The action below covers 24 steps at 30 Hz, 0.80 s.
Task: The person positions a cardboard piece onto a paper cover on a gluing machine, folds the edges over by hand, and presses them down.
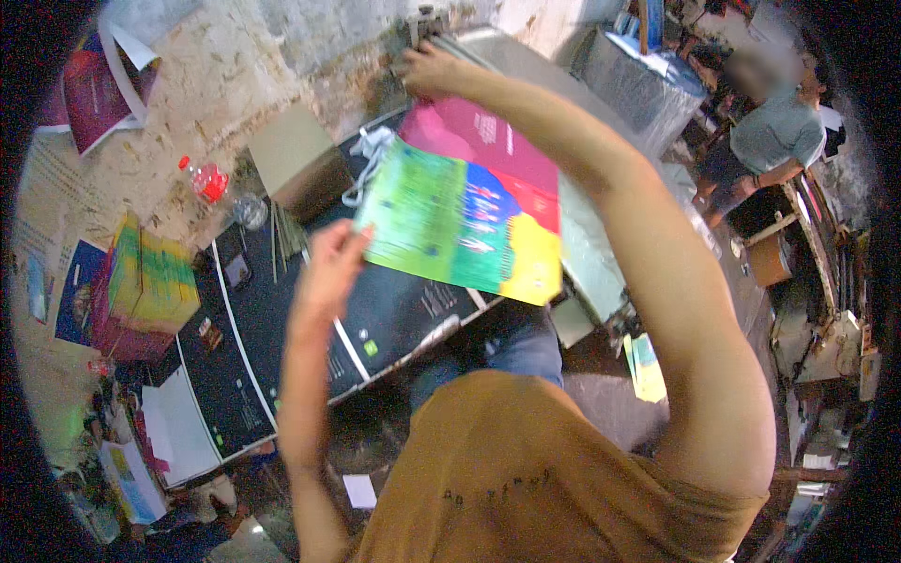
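Observation:
My left hand pinches the left edge of a printed cover sheet in green, blue, red and yellow, tilted above the dark table. Maroon printed paper shows just beyond its far edge; I cannot tell whether it is a separate sheet. My right hand reaches far forward, its fingers curled by a small metal fitting at the end of a long grey surface. What those fingers hold, if anything, is hidden. White cord or cloth lies beside the cover sheet.
A cardboard box, a red-capped plastic bottle and a stack of yellow-green booklets stand left on the table. Another person sits at the far right. Yellow-green paper lies low on the right.

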### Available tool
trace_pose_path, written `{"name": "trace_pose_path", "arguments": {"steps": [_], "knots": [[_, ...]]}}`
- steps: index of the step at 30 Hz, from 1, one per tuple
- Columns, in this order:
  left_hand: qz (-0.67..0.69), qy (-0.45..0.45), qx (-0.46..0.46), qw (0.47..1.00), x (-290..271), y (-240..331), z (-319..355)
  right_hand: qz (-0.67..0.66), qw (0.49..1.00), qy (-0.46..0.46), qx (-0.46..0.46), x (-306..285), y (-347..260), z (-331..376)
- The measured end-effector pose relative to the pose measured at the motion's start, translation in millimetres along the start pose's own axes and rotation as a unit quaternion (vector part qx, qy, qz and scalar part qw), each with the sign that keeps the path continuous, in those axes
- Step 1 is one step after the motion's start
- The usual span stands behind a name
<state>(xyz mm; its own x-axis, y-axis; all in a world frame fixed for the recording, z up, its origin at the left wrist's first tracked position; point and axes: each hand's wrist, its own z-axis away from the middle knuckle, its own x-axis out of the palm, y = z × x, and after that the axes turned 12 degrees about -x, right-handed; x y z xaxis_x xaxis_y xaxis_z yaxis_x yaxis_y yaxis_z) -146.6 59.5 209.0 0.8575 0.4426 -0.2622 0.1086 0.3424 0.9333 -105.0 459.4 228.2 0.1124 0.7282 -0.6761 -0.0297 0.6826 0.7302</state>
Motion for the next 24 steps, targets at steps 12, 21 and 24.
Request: {"name": "trace_pose_path", "arguments": {"steps": [12, 21, 24], "knots": [[-0.478, 0.311, 0.290, 0.769, -206, -37, 95, -0.276, 0.827, 0.366, 0.326, -164, -164, 79], [-0.403, 0.260, 0.152, 0.864, -130, -276, 112, -0.454, 0.817, 0.180, 0.306, -73, -397, 118], [-0.429, 0.273, 0.080, 0.857, -114, -290, 120, -0.475, 0.829, 0.132, 0.264, -61, -414, 119]]}}
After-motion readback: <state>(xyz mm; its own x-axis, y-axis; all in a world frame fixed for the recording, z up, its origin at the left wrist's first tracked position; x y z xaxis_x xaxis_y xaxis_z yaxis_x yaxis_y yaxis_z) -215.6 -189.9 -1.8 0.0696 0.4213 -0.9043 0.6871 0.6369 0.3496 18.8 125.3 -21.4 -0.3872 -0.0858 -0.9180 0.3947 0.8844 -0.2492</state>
